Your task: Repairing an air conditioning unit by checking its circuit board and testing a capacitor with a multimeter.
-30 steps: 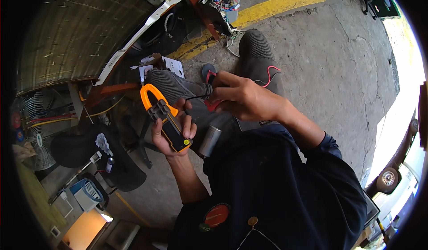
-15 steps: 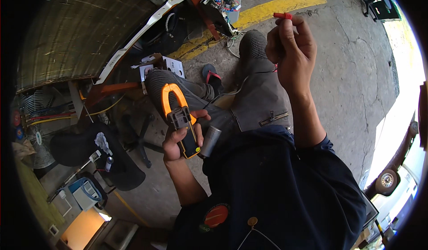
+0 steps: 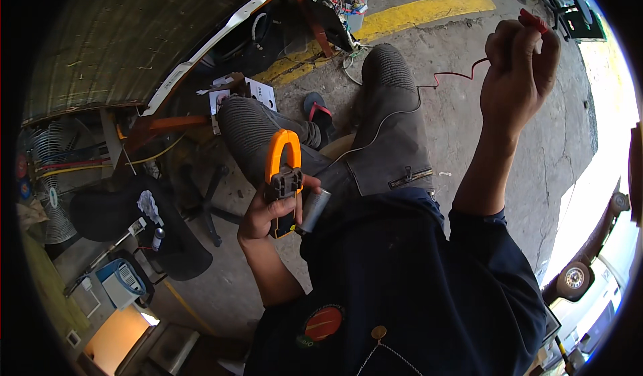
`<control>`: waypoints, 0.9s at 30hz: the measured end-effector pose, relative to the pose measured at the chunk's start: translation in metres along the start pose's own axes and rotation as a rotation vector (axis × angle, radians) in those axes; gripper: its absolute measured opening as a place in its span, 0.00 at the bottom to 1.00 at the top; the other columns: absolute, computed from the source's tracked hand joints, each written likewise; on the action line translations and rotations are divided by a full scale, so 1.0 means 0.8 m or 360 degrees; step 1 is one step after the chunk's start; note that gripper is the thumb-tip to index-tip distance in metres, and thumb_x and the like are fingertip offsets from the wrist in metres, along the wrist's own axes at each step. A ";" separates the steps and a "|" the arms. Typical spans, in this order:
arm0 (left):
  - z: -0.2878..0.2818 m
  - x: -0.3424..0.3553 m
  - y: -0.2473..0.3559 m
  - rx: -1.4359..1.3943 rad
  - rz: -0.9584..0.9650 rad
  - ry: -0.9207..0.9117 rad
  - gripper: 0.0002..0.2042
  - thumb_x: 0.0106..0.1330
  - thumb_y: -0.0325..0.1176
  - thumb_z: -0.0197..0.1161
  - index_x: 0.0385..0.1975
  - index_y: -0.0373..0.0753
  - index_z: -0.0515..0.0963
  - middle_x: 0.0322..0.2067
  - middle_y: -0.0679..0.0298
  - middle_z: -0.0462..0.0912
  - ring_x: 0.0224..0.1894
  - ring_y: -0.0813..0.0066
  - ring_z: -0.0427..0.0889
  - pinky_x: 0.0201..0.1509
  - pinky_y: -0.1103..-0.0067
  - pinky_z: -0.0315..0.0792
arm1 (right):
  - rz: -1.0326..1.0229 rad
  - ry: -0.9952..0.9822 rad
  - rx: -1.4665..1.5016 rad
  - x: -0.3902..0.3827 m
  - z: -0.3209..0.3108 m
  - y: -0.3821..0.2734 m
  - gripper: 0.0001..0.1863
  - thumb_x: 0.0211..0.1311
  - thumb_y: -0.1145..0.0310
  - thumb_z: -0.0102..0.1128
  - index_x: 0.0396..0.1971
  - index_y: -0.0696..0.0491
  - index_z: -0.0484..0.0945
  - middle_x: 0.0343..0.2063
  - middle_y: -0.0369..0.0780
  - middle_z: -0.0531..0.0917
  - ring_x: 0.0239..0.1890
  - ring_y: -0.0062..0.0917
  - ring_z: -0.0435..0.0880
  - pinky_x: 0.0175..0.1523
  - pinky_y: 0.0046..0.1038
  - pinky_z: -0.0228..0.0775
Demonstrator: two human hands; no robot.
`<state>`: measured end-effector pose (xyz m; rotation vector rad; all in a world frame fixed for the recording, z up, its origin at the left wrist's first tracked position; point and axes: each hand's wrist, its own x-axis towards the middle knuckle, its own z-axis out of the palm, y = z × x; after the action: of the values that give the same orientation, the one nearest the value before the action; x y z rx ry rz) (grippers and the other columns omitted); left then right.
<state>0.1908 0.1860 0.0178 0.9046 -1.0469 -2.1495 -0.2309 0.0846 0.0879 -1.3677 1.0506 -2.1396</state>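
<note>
My left hand (image 3: 258, 218) grips an orange-and-black clamp meter (image 3: 284, 161), jaw upward, over my lap. A silver metal cylinder (image 3: 313, 210) lies against my lap just right of that hand; whether my fingers touch it is unclear. My right hand (image 3: 517, 74) is raised out to the upper right, fingers closed on a red plastic lead piece (image 3: 534, 21). A thin red and dark wire (image 3: 454, 74) runs from it across my right leg (image 3: 388, 135) toward the meter.
A large panel (image 3: 120, 47) overhangs the upper left above a cardboard box (image 3: 258, 94). A black chair (image 3: 181, 262), wire fan guard (image 3: 53, 195) and cables are left. A bin of wires (image 3: 355, 11) stands ahead. A yellow stripe (image 3: 429, 11) crosses the concrete floor. A wheel (image 3: 573, 279) shows right.
My right hand has moved away from the meter, up and right, drawing the red lead out. My left hand with the meter has shifted right, turning the meter more upright.
</note>
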 end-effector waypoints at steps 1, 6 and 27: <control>0.000 -0.001 0.000 0.0031 -0.0060 -0.0043 0.30 0.70 0.36 0.64 0.70 0.30 0.68 0.60 0.41 0.81 0.36 0.73 0.86 0.40 0.76 0.83 | 0.0048 -0.0055 0.0031 -0.002 0.004 0.001 0.12 0.86 0.66 0.53 0.56 0.58 0.77 0.31 0.41 0.86 0.25 0.13 0.71 0.30 0.18 0.58; 0.015 0.011 -0.003 -0.0017 -0.0021 -0.0274 0.33 0.67 0.34 0.69 0.71 0.31 0.66 0.61 0.43 0.81 0.36 0.75 0.86 0.40 0.76 0.82 | 0.0922 -0.0495 0.0229 -0.064 0.054 0.001 0.11 0.88 0.65 0.47 0.53 0.56 0.73 0.37 0.46 0.88 0.31 0.25 0.85 0.37 0.25 0.75; 0.023 0.076 0.022 -0.1302 0.0627 0.0586 0.25 0.81 0.52 0.54 0.59 0.32 0.74 0.43 0.58 0.75 0.40 0.70 0.75 0.47 0.71 0.69 | 0.1089 -0.1747 0.0459 -0.171 0.101 -0.002 0.08 0.77 0.70 0.68 0.47 0.59 0.84 0.33 0.32 0.83 0.38 0.12 0.77 0.44 0.21 0.71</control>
<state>0.1435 0.1405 0.0219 0.5858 -0.0988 -1.7322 -0.0978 0.1454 0.0268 -1.4260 0.5644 -0.7747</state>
